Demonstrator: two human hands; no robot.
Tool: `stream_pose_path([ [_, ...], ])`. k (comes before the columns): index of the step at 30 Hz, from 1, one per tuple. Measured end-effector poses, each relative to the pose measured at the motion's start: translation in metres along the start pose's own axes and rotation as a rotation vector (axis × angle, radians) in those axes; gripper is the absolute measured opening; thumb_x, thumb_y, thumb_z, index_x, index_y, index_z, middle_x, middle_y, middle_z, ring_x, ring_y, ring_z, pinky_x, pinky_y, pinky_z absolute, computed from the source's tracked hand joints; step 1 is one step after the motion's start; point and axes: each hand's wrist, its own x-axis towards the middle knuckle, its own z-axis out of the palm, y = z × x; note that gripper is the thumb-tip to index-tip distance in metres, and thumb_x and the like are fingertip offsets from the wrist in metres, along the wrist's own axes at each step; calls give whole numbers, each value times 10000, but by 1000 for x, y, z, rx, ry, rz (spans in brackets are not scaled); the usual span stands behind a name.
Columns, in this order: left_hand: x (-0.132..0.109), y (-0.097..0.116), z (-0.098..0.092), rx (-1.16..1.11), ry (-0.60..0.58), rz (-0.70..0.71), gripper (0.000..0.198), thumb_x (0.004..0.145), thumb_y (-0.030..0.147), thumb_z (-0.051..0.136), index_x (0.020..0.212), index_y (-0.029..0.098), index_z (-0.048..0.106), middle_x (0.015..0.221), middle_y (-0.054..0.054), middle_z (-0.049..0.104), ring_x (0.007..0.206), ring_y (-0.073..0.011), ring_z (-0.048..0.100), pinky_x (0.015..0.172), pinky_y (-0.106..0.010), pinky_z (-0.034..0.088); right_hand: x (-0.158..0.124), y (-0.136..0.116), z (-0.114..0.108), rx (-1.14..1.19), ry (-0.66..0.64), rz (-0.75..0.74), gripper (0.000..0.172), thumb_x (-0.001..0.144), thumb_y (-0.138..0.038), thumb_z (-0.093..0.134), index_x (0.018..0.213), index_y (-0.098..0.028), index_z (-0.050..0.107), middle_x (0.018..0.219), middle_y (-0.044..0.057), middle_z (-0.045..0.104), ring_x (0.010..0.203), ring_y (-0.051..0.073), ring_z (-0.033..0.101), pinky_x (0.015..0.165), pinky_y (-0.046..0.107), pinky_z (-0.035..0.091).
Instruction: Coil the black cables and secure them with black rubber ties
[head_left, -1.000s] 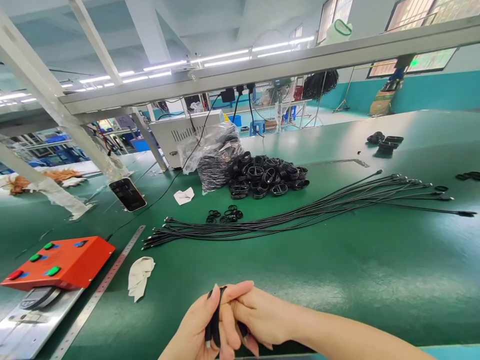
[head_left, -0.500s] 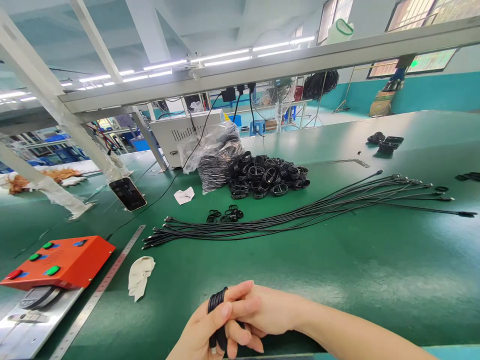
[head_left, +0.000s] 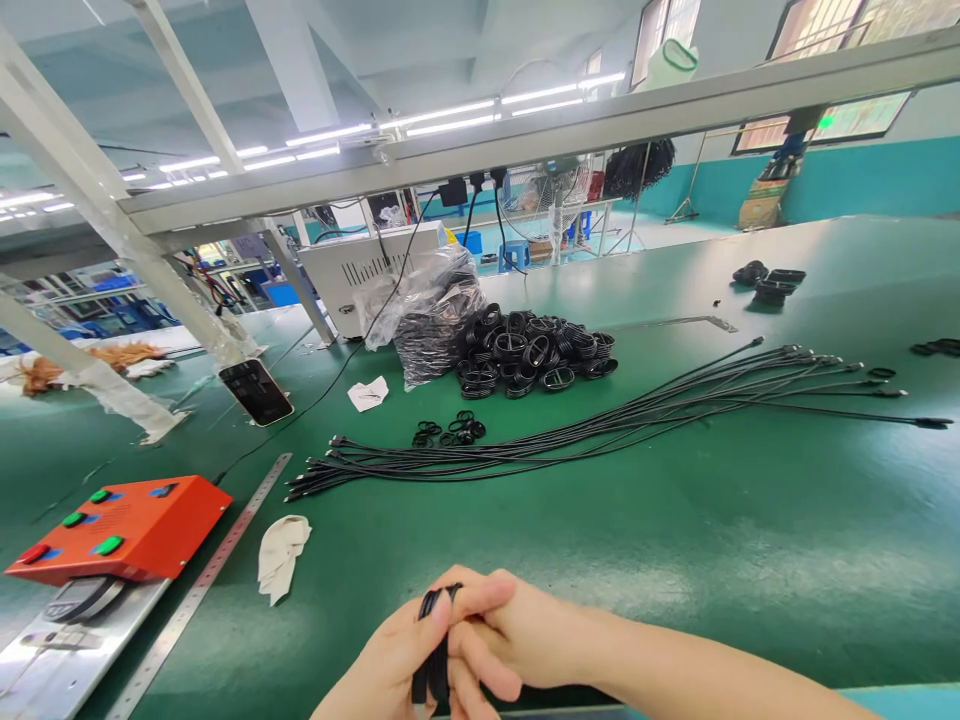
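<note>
Both hands meet at the near edge of the green bench. My left hand point(head_left: 394, 665) is closed around a small coiled black cable point(head_left: 433, 650), thumb pressed on its loops. My right hand point(head_left: 517, 635) pinches the same coil from the right, fingers laid over its top. Farther out lies a long bundle of straight black cables point(head_left: 600, 430), stretched from left to right. Behind it sits a pile of coiled black cables point(head_left: 536, 352) and a few small black bands point(head_left: 448, 432).
An orange box with green and red buttons point(head_left: 124, 525) sits at the left beside a steel ruler point(head_left: 202, 580) and a white cloth point(head_left: 279, 555). A phone point(head_left: 256, 391) leans on a frame leg. A plastic bag of cables point(head_left: 427, 315) and a white machine point(head_left: 367, 270) stand behind.
The hands have turned the coil a little and my right fingers have shifted over its top. The view has tilted slightly; nothing on the bench has moved.
</note>
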Motion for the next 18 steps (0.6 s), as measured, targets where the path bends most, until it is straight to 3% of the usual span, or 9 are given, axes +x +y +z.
stream_pose_path([
  [3,0,-5,4,19,60,52,357,897,371,577,1136,134,698,593,-58,738,437,-134,660,471,-200,491,1,3,4,-26,-91,8,326,967,-203,287,787,-146,553,616,3,640,646,115,627,657,229,458],
  [5,-2,-9,6,42,40,106,350,896,362,584,1124,125,704,566,-48,726,429,-121,644,560,-221,512,-2,2,4,-133,-78,23,349,972,-245,326,715,-157,545,627,5,641,687,122,621,653,218,453],
  [11,-8,-14,3,141,-53,154,253,874,330,619,1011,146,725,839,-126,786,625,-186,731,559,-221,502,-14,-8,0,-522,72,29,71,868,-245,528,897,-184,548,727,-10,652,660,133,601,574,202,399],
  [14,-9,-10,3,199,-57,153,237,873,341,618,874,135,735,809,-132,788,609,-191,733,558,-229,509,-15,-11,1,-587,114,13,208,828,-256,567,1014,-182,508,720,-12,649,612,139,588,544,204,382],
  [18,-12,-5,1,188,-9,136,231,796,366,707,868,151,748,778,-118,792,571,-182,717,560,-240,511,-15,-12,3,-605,131,-12,289,809,-299,606,1048,-178,497,722,-6,653,600,141,581,542,201,384],
])
